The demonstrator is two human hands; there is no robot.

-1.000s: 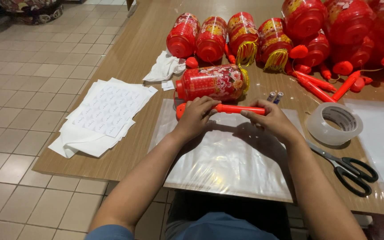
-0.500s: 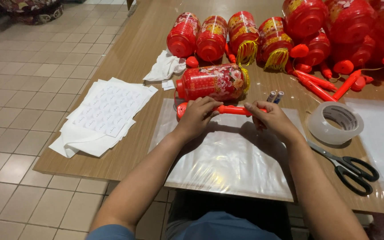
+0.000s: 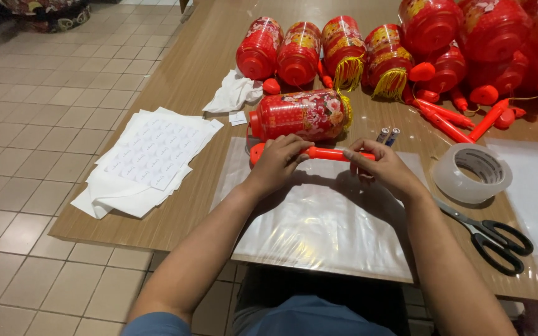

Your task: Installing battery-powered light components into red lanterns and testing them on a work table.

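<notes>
Both hands grip one orange-red stick [image 3: 330,153] held level, just in front of the lying red lantern [image 3: 300,115]. The left hand [image 3: 279,163] closes around its bulbed end, the right hand [image 3: 384,168] pinches the other end. Two batteries [image 3: 388,135] lie right of that lantern; tape roll [image 3: 473,172] and scissors [image 3: 490,237] farther right.
</notes>
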